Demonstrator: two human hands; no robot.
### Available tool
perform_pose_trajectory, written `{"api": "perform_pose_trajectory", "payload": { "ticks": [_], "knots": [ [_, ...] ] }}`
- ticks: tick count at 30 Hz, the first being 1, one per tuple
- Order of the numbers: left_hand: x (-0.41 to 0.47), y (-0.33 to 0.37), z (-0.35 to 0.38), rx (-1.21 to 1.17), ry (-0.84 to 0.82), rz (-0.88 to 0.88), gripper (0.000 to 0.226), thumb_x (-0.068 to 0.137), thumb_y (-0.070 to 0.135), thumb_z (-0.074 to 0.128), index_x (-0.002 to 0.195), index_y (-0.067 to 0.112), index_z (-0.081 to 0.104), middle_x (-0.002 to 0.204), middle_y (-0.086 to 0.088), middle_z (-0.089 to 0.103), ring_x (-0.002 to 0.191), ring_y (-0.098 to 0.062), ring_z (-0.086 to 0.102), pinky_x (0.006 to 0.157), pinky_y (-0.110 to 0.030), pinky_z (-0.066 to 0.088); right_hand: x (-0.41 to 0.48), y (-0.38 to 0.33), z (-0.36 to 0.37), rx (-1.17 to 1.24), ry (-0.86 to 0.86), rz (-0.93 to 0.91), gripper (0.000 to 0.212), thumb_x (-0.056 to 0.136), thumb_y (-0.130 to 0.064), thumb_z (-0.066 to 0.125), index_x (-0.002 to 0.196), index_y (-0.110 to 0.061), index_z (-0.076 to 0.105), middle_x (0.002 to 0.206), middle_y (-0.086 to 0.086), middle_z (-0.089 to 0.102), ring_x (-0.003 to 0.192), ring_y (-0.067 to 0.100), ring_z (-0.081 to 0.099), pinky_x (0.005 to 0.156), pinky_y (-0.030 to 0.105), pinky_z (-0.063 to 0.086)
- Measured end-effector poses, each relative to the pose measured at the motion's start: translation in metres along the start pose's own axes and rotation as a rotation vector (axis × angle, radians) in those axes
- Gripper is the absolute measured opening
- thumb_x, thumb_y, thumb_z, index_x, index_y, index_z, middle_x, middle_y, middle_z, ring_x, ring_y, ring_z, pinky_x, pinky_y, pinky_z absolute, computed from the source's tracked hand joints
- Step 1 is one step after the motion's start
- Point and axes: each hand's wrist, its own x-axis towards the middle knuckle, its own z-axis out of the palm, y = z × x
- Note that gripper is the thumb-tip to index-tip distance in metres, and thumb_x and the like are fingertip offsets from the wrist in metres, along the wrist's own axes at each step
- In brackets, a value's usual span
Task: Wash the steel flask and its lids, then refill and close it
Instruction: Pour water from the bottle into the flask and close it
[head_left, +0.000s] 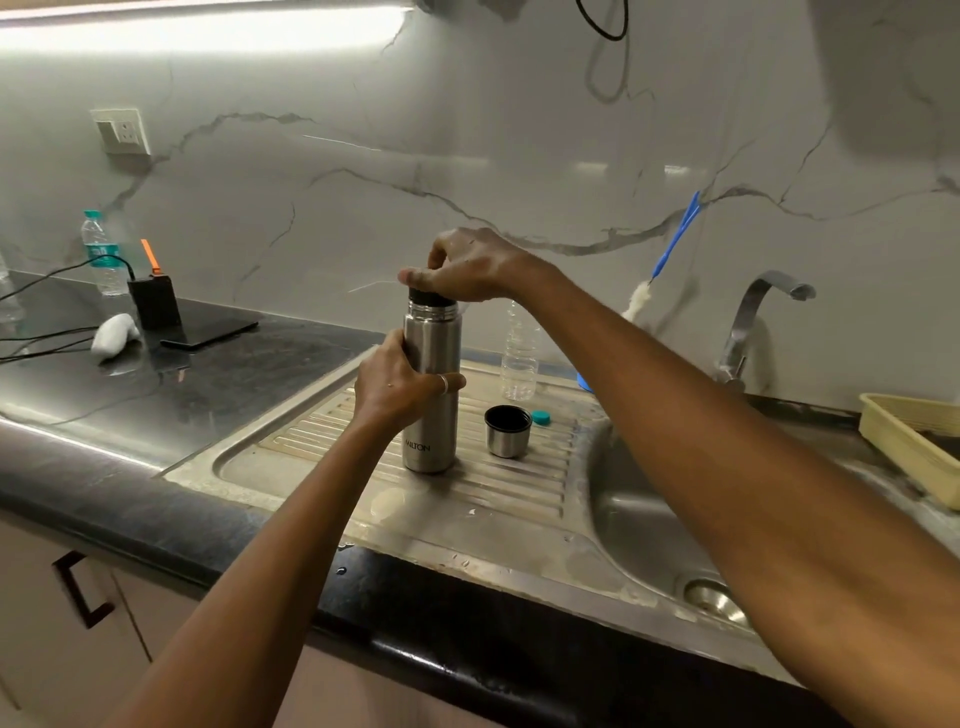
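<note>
Steel flask (431, 395): upright on sink drainboard (311, 441). Left hand (400, 389) grips its body; right hand (467, 265) grasps black inner lid (431, 299) at its mouth. Steel cup lid (507, 430): mouth up, just right. Teal cap (541, 417): beside cup lid.

One flask (435, 343), two lids (507, 431) (427, 298), two bottles (102, 254) (519, 358)

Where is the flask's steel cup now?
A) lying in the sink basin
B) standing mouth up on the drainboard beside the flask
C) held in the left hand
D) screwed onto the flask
B: the steel cup stands mouth up on the drainboard, apart from the flask, which the left hand holds while the right hand grips its black inner lid.
</note>
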Motion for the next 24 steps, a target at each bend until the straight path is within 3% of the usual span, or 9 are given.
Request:
{"api": "perform_pose_trajectory", "payload": {
  "ticks": [4, 7, 12, 14, 17, 20, 24],
  "knots": [
    [-0.001, 0.000, 0.000, -0.002, -0.001, 0.003, 0.072, 0.071, 0.036, 0.090, 0.129, 0.018, 0.051, 0.108, 0.000, 0.058, 0.100, -0.021, 0.057, 0.084, -0.036, 0.049, -0.006, 0.011, 0.003, 0.427, -0.045, -0.016, 0.035, 0.097, -0.029, 0.061, 0.127, -0.012, 0.058, 0.121, 0.007, 0.061, 0.112, 0.022, 0.059, 0.087, 0.031, 0.056],
    [0.000, 0.001, 0.000, 0.000, 0.005, -0.001, 0.073, 0.071, 0.037, 0.090, 0.129, 0.018, 0.050, 0.109, 0.000, 0.058, 0.101, -0.021, 0.057, 0.085, -0.037, 0.049, -0.008, 0.016, 0.010, 0.501, -0.013, -0.024, 0.036, 0.093, -0.019, 0.065, 0.128, -0.011, 0.060, 0.120, 0.008, 0.063, 0.113, 0.022, 0.060, 0.092, 0.033, 0.056],
    [-0.001, 0.001, 0.000, 0.019, 0.017, 0.000, 0.071, 0.069, 0.039, 0.091, 0.125, 0.019, 0.051, 0.106, 0.000, 0.058, 0.099, -0.021, 0.058, 0.083, -0.037, 0.051, -0.010, 0.011, 0.029, 0.481, 0.206, 0.075, 0.049, 0.086, -0.046, 0.075, 0.121, -0.015, 0.058, 0.109, -0.001, 0.060, 0.099, 0.015, 0.058, 0.077, 0.025, 0.050],
    [-0.002, 0.001, 0.001, 0.029, 0.021, 0.000, 0.070, 0.069, 0.039, 0.091, 0.123, 0.019, 0.052, 0.105, 0.000, 0.058, 0.098, -0.021, 0.058, 0.082, -0.038, 0.052, -0.009, 0.010, 0.038, 0.488, 0.225, 0.078, 0.049, 0.089, -0.046, 0.071, 0.123, -0.014, 0.055, 0.113, 0.001, 0.059, 0.104, 0.018, 0.058, 0.082, 0.028, 0.052],
    [-0.001, 0.001, 0.001, 0.035, 0.029, -0.004, 0.070, 0.069, 0.040, 0.091, 0.124, 0.019, 0.052, 0.105, 0.000, 0.058, 0.098, -0.021, 0.058, 0.082, -0.037, 0.051, -0.013, 0.011, 0.043, 0.687, 0.200, 0.076, 0.041, 0.093, -0.032, 0.066, 0.128, -0.013, 0.055, 0.120, 0.004, 0.061, 0.111, 0.020, 0.060, 0.089, 0.030, 0.054],
    [-0.001, 0.000, 0.002, 0.037, 0.037, -0.003, 0.071, 0.068, 0.041, 0.091, 0.123, 0.020, 0.052, 0.106, 0.000, 0.059, 0.097, -0.022, 0.059, 0.081, -0.036, 0.051, -0.017, 0.015, 0.049, 0.826, 0.282, 0.059, 0.037, 0.092, -0.023, 0.070, 0.125, -0.010, 0.059, 0.116, 0.005, 0.065, 0.107, 0.019, 0.062, 0.079, 0.019, 0.052],
    [-0.001, 0.000, 0.003, 0.051, 0.047, 0.002, 0.069, 0.068, 0.040, 0.091, 0.121, 0.020, 0.052, 0.103, 0.000, 0.059, 0.097, -0.022, 0.059, 0.083, -0.038, 0.053, -0.013, 0.008, 0.062, 0.669, 0.448, 0.093, 0.054, 0.082, -0.041, 0.081, 0.120, -0.012, 0.056, 0.115, 0.005, 0.061, 0.102, 0.017, 0.060, 0.067, 0.009, 0.043]
  ]
}}
